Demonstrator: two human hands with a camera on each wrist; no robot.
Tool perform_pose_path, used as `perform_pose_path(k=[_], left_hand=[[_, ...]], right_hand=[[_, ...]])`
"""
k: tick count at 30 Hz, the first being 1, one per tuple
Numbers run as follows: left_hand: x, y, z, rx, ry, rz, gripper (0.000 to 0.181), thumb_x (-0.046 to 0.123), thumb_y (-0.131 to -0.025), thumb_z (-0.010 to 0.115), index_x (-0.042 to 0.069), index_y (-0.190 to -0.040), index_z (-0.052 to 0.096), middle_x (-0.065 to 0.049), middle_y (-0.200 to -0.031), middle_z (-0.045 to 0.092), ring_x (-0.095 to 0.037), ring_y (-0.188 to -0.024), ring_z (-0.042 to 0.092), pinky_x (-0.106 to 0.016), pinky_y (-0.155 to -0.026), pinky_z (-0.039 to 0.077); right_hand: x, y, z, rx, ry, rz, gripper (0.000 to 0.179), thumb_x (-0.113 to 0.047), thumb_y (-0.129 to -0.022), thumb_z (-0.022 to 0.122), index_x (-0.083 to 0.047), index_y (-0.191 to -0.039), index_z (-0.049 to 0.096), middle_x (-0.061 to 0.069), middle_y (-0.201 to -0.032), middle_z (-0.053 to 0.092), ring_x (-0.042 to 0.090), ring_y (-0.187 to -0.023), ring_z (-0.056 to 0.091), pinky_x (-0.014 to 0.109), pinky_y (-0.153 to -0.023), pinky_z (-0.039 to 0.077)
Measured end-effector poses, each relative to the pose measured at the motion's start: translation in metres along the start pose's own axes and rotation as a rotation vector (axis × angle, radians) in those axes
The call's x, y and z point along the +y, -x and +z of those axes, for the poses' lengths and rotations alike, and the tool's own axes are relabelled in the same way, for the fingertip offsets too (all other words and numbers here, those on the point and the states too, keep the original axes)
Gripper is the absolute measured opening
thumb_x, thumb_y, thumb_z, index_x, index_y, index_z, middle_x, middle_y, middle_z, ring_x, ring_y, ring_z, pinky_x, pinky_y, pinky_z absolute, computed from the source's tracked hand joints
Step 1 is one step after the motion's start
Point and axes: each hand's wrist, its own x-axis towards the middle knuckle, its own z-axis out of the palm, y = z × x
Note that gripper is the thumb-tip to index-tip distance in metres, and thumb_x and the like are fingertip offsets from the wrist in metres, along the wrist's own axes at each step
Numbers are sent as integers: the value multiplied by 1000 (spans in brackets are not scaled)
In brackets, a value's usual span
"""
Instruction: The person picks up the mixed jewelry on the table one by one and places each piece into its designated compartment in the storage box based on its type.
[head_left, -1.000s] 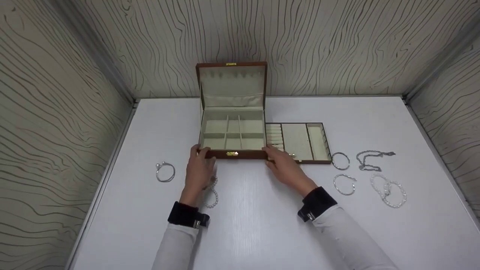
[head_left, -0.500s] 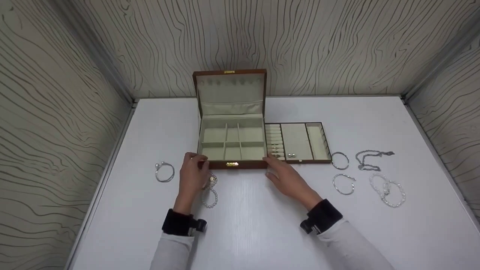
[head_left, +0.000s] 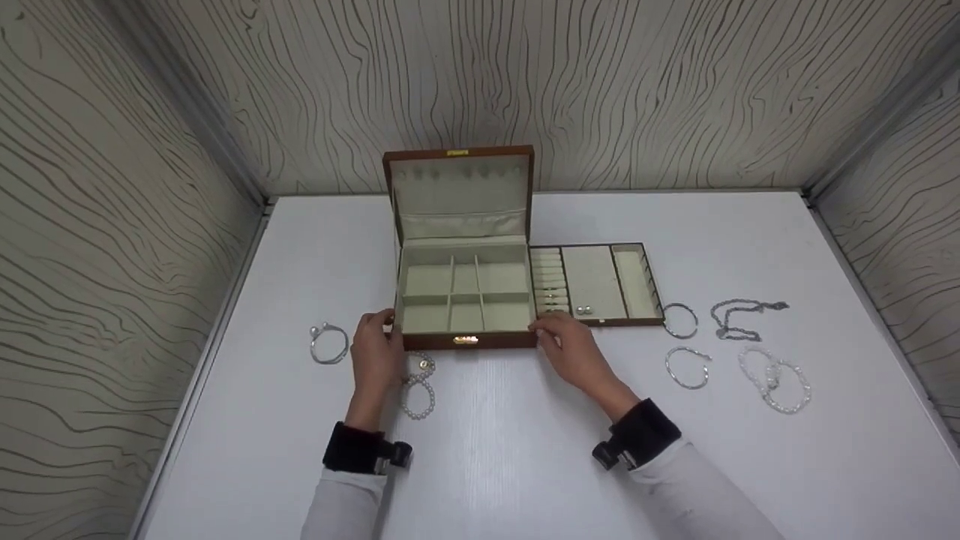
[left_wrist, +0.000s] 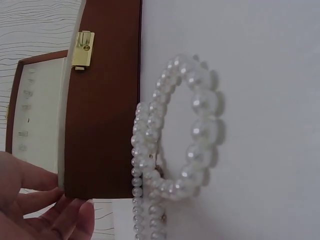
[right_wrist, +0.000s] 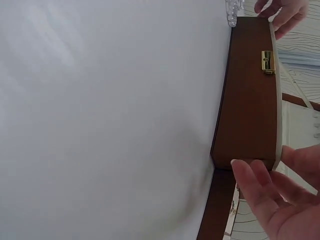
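A brown jewelry box stands with its lid up, showing a pale lining and several bare compartments. At its front left corner my left hand grips the side, thumb near the top edge in the left wrist view. My right hand holds the front right corner, fingers against the end panel and thumb by the rim. Against the box's right side lies a shallow tray with ring rolls and a pair of pearl studs. Pearl bracelets lie just before the box's front, beside my left hand.
Left of my left hand lies a bangle with pearl ends. To the right of the tray are a round bangle, a twisted cuff, a chain necklace and clear bead bracelets. Patterned walls border the table.
The box has slid toward me along with both hands, nearing the pearl bracelets. The ring rolls and studs in the tray now show more fully. The tray and loose jewelry stay put.
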Motion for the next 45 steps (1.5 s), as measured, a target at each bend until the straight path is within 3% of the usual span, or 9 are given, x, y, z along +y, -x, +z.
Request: perform_pose_path(k=[4, 7, 15, 22, 25, 31, 38, 41, 45], left_hand=[[-3, -3, 0, -43, 36, -37, 31, 9, -98, 57, -5, -125, 62, -19, -117, 60, -30, -98, 63, -40, -82, 54], [-5, -4, 0, -56, 58, -56, 31, 10, -98, 56, -3, -126, 62, -18, -117, 61, -29, -100, 62, -40, -84, 53], [-6, -3, 0, -81, 60, -111, 32, 13, -100, 55, 1, -129, 60, -12, -118, 60, -24, -101, 60, -36, -83, 53], [-5, -2, -5, -112, 41, -91, 34, 16, -101, 55, 0, -130, 59, -13, -117, 61, -25, -101, 60, -36, -83, 53], [-5, 4, -9, -130, -33, -75, 37, 14, -102, 49, -4, -134, 54, -18, -117, 61, -29, -103, 61, -41, -84, 53], [-9, 24, -10, -193, -271, -5, 40, 11, -101, 49, -15, -132, 50, -28, -115, 59, -38, -103, 62, -47, -82, 54], [-14, 41, -12, -304, -332, 167, 18, 0, -84, 71, -6, -101, 71, -16, -101, 64, -31, -95, 61, -45, -81, 52], [-14, 45, -11, -344, -389, 273, 16, 0, -80, 74, 0, -97, 74, -14, -100, 65, -30, -93, 61, -46, -80, 52], [-16, 47, -6, -355, -435, 340, 19, 1, -80, 75, 4, -99, 75, -14, -102, 65, -30, -93, 62, -46, -80, 53]], right_hand=[[2, -13, 3, 20, -143, 104, 24, -4, -99, 55, 2, -122, 62, 14, -112, 61, 25, -86, 65, 32, -68, 56], [4, -20, 6, 18, -177, 160, 38, -7, -100, 56, 1, -137, 52, 17, -117, 60, 26, -92, 66, 30, -69, 56], [7, -28, 10, -5, -109, 147, 51, -5, -98, 58, -3, -147, 43, 21, -131, 54, 26, -100, 61, 39, -79, 55], [7, -30, 7, -68, -243, 225, 53, -3, -99, 55, -6, -149, 40, 23, -141, 42, 29, -91, 63, 37, -68, 59], [6, -30, 8, -64, -264, 226, 52, -2, -99, 54, -6, -149, 40, 22, -140, 43, 29, -93, 63, 38, -68, 59], [9, -28, 13, -37, -212, 217, 51, -6, -100, 54, -9, -149, 41, 21, -135, 47, 27, -90, 61, 35, -68, 58], [9, -26, 15, -21, -124, 194, 50, -11, -101, 54, -10, -149, 42, 17, -125, 53, 23, -95, 58, 31, -71, 55], [10, -26, 14, -25, -106, 193, 50, -12, -101, 54, -10, -149, 42, 16, -124, 54, 20, -92, 57, 32, -73, 53], [11, -26, 14, -30, -114, 191, 50, -12, -101, 54, -10, -150, 41, 15, -125, 54, 18, -87, 58, 32, -71, 53]])
